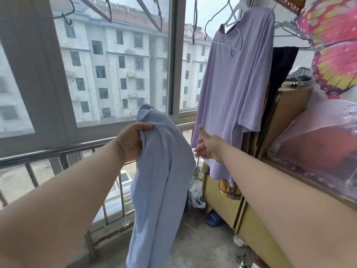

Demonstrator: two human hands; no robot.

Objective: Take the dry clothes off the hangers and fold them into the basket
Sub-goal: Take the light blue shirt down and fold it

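Observation:
My left hand [131, 140] grips the top of a pale blue garment [162, 186], which hangs down in front of me off any hanger. My right hand [207, 145] is stretched forward with fingers straight, beside the lower edge of a lilac T-shirt [235, 89]. That shirt hangs on a wire hanger [234, 28] at the upper right. A dark garment [280, 74] hangs behind it. No basket is in view.
A metal railing [58, 151] and large windows run along the left. Empty hangers [67, 18] dangle overhead. Yellow cabinets [222, 200] stand at the right, topped with a pink mesh cover [318, 144]. A butterfly kite [334, 45] hangs at the top right. A blue slipper [213, 219] lies on the floor.

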